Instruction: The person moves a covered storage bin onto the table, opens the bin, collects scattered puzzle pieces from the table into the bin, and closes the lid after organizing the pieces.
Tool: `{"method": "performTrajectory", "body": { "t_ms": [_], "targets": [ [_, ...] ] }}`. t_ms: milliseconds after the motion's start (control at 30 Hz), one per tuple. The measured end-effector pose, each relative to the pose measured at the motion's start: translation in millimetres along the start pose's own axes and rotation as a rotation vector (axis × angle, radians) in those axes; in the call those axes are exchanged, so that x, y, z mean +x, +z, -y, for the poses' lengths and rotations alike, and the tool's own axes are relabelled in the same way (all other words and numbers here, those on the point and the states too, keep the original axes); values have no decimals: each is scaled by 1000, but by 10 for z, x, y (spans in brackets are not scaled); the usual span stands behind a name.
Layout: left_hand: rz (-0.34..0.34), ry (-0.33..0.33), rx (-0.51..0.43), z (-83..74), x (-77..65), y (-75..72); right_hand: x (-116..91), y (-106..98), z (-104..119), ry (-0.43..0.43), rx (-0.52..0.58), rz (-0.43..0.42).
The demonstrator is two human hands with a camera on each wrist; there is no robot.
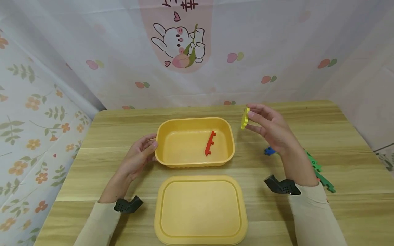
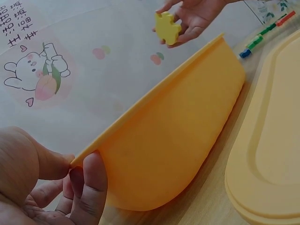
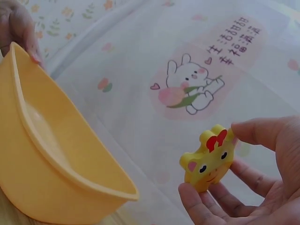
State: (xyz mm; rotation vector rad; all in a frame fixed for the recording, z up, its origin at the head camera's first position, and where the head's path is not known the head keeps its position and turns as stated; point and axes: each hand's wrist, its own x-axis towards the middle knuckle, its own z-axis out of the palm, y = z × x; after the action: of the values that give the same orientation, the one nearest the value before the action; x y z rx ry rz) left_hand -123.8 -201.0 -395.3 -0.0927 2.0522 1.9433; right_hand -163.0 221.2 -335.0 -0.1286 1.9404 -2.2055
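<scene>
In the head view my left hand (image 1: 140, 155) pinches the left rim of a yellow plastic box (image 1: 181, 164) between thumb and fingers. Inside the box lies one thin red toothed piece (image 1: 210, 143). My right hand (image 1: 272, 128) is raised to the right of the box and holds a small yellow animal-head block (image 1: 245, 118) between thumb and fingers. The right wrist view shows the block's printed face (image 3: 213, 171), with dark eyes, pink ears and red marks on top. In the left wrist view the block's plain yellow side (image 2: 167, 29) shows beyond the box.
A yellow lid (image 1: 200, 208) lies flat on the wooden table (image 1: 354, 164) in front of the box. Right of it, partly hidden under my right forearm, are a blue piece (image 1: 269, 151) and green pieces (image 1: 327, 181). A printed curtain (image 1: 277, 44) hangs behind the table.
</scene>
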Motion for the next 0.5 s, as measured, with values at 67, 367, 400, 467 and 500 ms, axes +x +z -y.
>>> {"method": "performTrajectory", "body": {
  "t_ms": [67, 367, 400, 467, 500],
  "targets": [
    [7, 3, 3, 4, 2, -7, 5, 32, -7, -6, 5, 11],
    [22, 19, -6, -14, 17, -8, 40, 155, -59, -10, -43, 39],
    [20, 16, -7, -13, 16, -8, 41, 165, -65, -9, -48, 39],
    [15, 11, -8, -10, 9, -5, 42, 184, -77, -5, -51, 41],
    [12, 9, -10, -8, 6, -2, 43, 193, -84, -3, -52, 42]
  ]
}}
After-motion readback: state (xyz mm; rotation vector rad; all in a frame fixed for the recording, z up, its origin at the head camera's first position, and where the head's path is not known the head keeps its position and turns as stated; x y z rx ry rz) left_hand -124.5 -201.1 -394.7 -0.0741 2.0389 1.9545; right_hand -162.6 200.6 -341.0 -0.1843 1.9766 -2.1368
